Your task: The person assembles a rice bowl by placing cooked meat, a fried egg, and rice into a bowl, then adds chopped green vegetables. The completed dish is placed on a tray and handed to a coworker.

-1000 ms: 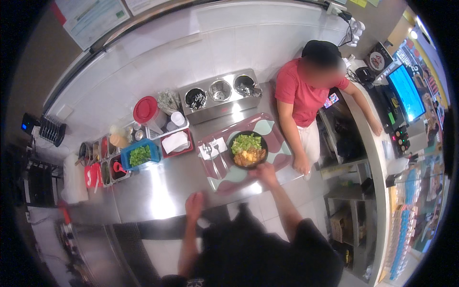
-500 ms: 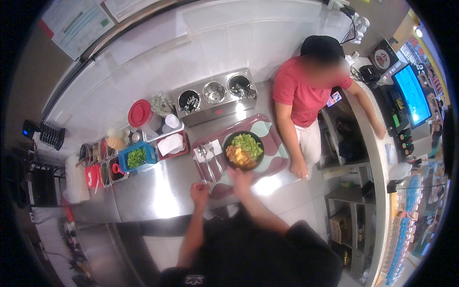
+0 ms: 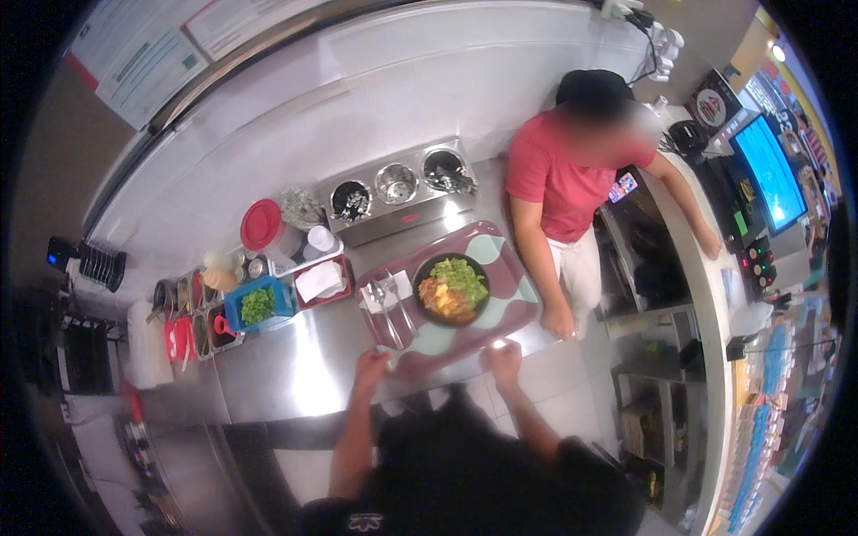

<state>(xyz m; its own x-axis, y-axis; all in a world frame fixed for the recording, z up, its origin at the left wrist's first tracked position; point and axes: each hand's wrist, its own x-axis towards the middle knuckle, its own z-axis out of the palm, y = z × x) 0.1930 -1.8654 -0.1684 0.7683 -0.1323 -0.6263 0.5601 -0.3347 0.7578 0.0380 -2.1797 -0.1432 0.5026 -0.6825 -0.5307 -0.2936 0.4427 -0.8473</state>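
Observation:
A maroon and pale green patterned tray [image 3: 438, 355] lies on the steel counter in front of me. On it sits a dark bowl [image 3: 453, 289] holding chopped green lettuce and golden-brown food. Left of the bowl, a spoon [image 3: 382, 308] and a fork [image 3: 399, 301] rest partly over a white napkin [image 3: 404, 284]. My left hand [image 3: 372, 366] is closed at the tray's near left corner. My right hand [image 3: 502, 361] grips the near edge, right of the bowl. The fingers beneath the tray are hidden on both sides.
A person in a red shirt [image 3: 559, 174] stands beside the tray's right end, one hand close to it. Behind the tray is a steel cutlery holder [image 3: 402, 211]. To the left are a red napkin box [image 3: 332, 295], a blue tub of greens [image 3: 234, 308] and a red-lidded container [image 3: 261, 225].
My right hand has left the bowl's near side and moved right and back to the tray's near edge. My left hand has shifted slightly, staying at the tray's corner.

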